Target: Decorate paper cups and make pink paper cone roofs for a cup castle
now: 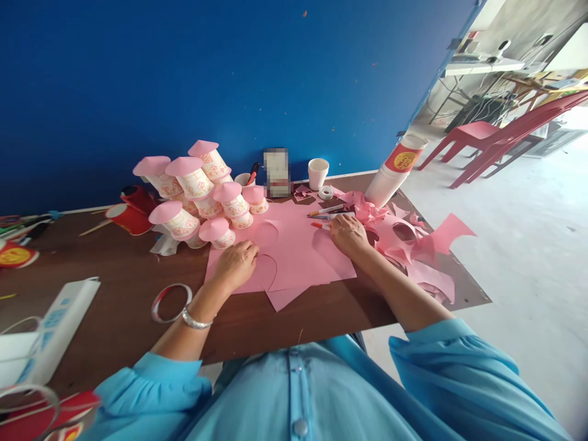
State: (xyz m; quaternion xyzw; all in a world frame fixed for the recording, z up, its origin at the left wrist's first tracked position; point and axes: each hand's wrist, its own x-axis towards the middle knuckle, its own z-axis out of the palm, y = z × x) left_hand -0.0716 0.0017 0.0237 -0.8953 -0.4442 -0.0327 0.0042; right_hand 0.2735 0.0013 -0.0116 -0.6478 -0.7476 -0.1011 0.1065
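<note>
Pink paper sheets [294,245] lie layered on the brown table, with curved outlines or round pieces on them. At their left side, my left hand [236,264] has its fingers bent together, fingertips on the pink paper beside a curved edge. My right hand [349,234] is closed at the right side of the sheets, over a red-tipped pen [318,225] that sticks out to its left. Other pens [328,210] lie just beyond its fingers. Pink paper scraps [399,236] are heaped right of this hand. Decorated paper cups with pink cone tops [187,177] stand stacked behind my left hand.
A white cup [318,174], a tape roll [326,192] and a tall cup stack [397,171] stand towards the blue wall [275,73]. Another tape roll [171,303] lies near my left wrist. Red cups [131,219] and a white box [64,324] are farther left.
</note>
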